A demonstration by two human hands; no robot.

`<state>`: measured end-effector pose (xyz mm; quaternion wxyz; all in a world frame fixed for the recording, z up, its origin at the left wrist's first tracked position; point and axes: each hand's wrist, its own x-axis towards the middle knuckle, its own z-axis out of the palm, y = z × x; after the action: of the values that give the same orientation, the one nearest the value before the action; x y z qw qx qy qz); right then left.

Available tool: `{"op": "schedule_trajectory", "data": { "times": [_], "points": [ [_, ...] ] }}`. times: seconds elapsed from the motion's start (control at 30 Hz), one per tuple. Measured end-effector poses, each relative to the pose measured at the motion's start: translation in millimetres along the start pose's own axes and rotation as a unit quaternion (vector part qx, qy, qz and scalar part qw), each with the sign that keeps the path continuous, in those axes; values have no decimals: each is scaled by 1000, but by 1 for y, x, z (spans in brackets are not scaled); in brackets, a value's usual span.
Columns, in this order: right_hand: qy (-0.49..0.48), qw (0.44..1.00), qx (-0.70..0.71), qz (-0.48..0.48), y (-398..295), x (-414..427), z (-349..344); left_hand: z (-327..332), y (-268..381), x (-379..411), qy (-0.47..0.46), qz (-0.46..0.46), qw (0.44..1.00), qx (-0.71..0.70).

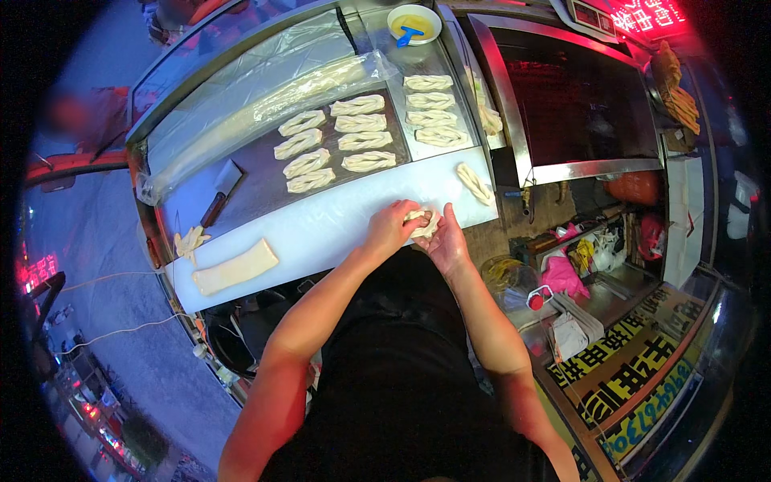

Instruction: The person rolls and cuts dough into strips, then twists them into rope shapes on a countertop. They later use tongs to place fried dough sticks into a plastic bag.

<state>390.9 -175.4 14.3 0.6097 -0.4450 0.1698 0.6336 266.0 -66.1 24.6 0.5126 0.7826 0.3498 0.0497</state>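
Both my hands are at the near edge of a long white board [313, 226], around a small twisted loop of dough [429, 226]. My left hand [388, 226] grips it with fingers and thumb. My right hand [447, 244] cups the other side, palm up and thumb raised. To the right lies another twisted dough strip [474, 184]. A flat strip of dough [235, 268] and a scrap of dough [191, 242] lie at the board's left end. Behind the board, several dough loops [364, 141] sit in columns on a dark metal surface, and more dough loops [430, 101] on a lighter tray.
A cleaver [223, 193] lies on the left. Behind is a long dough roll [265, 111] under clear plastic. A white bowl [414, 24] holds yellowish liquid and a blue-handled brush [409, 36]. At right stand a steel-rimmed dark pan [578, 102] and plastic bags [566, 274].
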Motion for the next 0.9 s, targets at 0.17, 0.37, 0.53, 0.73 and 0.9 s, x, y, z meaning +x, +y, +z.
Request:
{"op": "schedule_trajectory", "data": {
  "times": [0.17, 0.37, 0.53, 0.73, 0.9],
  "points": [
    [96, 979, -171, -57, -1, -2, 4, 18, -40, 14, 1, -126, 923, -364],
    [218, 924, -222, -220, -27, 7, -39, 22, -24, 66, -43, -45, 906, -419],
    [230, 886, -319, -248, -44, 31, -99, 4, -7, 83, 66, -76, 992, -72],
    [142, 835, -430, -313, 17, 16, -39, -68, -84, -56, 265, -15, 939, -217],
    [-94, 798, -590, -81, 142, 22, 112, -180, -269, -273, 596, -217, 771, -60]
  ]
}}
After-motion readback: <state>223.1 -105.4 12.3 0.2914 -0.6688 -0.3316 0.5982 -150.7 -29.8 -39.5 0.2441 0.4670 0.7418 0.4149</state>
